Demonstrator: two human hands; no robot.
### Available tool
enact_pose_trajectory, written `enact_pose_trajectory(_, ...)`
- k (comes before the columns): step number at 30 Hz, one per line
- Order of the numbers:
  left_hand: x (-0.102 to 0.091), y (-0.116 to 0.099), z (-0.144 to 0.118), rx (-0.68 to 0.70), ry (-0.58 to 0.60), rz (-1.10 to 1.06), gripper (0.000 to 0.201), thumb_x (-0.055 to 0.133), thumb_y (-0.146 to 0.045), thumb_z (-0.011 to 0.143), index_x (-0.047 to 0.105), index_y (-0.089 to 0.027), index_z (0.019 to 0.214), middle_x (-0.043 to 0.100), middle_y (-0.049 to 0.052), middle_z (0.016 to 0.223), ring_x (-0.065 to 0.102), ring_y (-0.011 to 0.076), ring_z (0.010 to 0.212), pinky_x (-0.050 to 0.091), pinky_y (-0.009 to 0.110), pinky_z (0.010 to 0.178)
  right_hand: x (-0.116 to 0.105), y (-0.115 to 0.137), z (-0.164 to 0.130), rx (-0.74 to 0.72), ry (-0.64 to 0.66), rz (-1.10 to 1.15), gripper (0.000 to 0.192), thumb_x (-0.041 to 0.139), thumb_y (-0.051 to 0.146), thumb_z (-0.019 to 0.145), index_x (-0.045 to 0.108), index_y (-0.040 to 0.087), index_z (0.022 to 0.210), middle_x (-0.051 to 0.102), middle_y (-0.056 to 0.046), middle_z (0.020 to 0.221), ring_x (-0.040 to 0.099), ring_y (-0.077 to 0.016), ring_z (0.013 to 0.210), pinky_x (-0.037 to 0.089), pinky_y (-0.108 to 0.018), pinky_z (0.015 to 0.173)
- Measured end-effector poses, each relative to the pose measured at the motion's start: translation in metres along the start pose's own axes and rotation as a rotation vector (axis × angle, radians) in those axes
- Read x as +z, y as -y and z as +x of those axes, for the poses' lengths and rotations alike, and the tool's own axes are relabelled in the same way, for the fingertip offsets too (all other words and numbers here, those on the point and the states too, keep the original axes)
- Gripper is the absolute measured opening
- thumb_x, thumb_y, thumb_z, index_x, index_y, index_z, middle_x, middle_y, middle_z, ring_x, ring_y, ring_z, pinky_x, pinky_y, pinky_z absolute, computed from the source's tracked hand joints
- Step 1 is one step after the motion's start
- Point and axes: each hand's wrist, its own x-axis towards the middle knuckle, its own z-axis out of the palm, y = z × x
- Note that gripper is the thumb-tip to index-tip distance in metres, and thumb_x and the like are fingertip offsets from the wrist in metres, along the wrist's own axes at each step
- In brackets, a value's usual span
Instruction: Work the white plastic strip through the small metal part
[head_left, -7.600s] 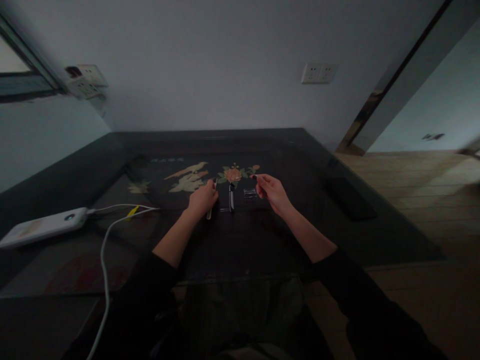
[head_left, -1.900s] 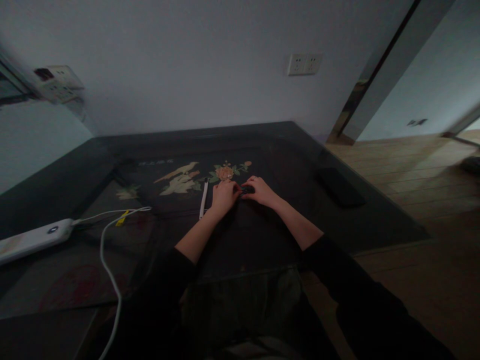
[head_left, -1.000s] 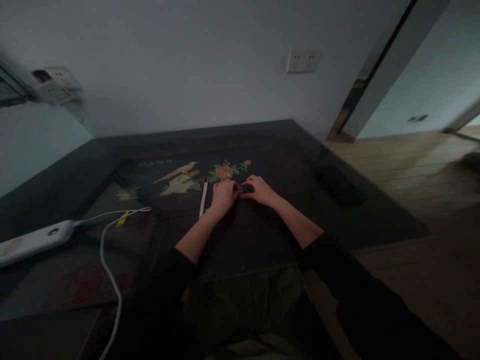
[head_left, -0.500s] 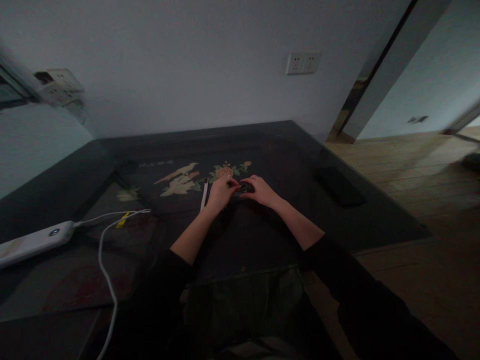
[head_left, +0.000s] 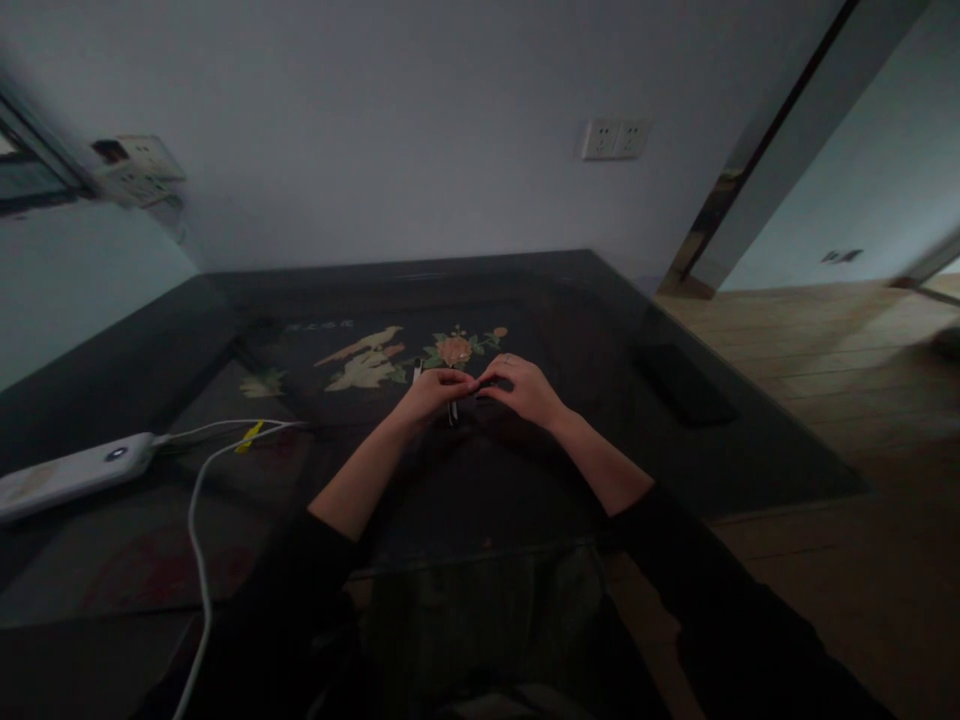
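Right now I see both of my hands meeting just in front of the painted flower (head_left: 454,350) on the dark bench (head_left: 525,470). My left hand (head_left: 429,392) is pinched on a slim metal piece (head_left: 452,408) whose shiny end pokes out below its fingers, on the near side of the flower; my right hand (head_left: 525,388) is curled, its fingertips closing on something small and dark between the two hands, too dim for me to name. To do this well, I judge the wrists should rest on the bench and the small part be fed slowly, with fingertips only. Both forearms run in from the near edge and converge at the flower, palms down, knuckles raised. A white power bank (head_left: 71,475) with its cable lies well left of the flower
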Motion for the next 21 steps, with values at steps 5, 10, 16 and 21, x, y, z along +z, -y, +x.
enact_pose_trajectory(5,0.001,-0.004,-0.005,-0.011,0.017,-0.084,0.026,0.083,-0.034,0.060,0.072,-0.015,0.074,0.070,0.004,0.074,0.061,0.0133,0.071,0.046,0.027,0.072,-0.003,0.005,0.000,-0.037,-0.039,0.001,0.006,0.071,0.022,0.084,0.070,0.018,0.090,0.068,-0.005,0.088,0.061,-0.0195,0.088,0.046,-0.031,0.081)
enact_pose_trajectory(10,0.002,-0.005,-0.005,-0.041,0.020,-0.161,0.022,0.084,-0.029,0.062,0.072,-0.014,0.073,0.068,0.002,0.073,0.060,0.0109,0.070,0.046,0.025,0.074,-0.004,0.009,-0.002,-0.058,-0.066,0.004,0.009,0.071,0.021,0.085,0.069,0.018,0.093,0.068,-0.005,0.088,0.061,-0.0187,0.085,0.046,-0.031,0.080)
enact_pose_trajectory(16,0.003,-0.007,-0.007,-0.051,0.049,-0.309,0.021,0.084,-0.026,0.066,0.068,-0.014,0.074,0.065,0.000,0.073,0.061,0.0089,0.069,0.047,0.024,0.074,-0.004,0.010,-0.001,-0.049,-0.115,0.091,0.006,0.069,0.024,0.086,0.070,0.021,0.091,0.068,-0.004,0.087,0.060,-0.0190,0.084,0.047,-0.033,0.079)
enact_pose_trajectory(21,0.006,-0.013,-0.016,-0.057,0.153,-0.517,0.031,0.081,-0.036,0.074,0.072,-0.017,0.096,0.070,0.004,0.094,0.066,0.0139,0.084,0.051,0.029,0.083,0.001,0.014,0.002,0.050,-0.292,0.303,0.014,0.073,0.036,0.082,0.070,0.022,0.086,0.065,-0.004,0.087,0.060,-0.0189,0.084,0.050,-0.033,0.075)
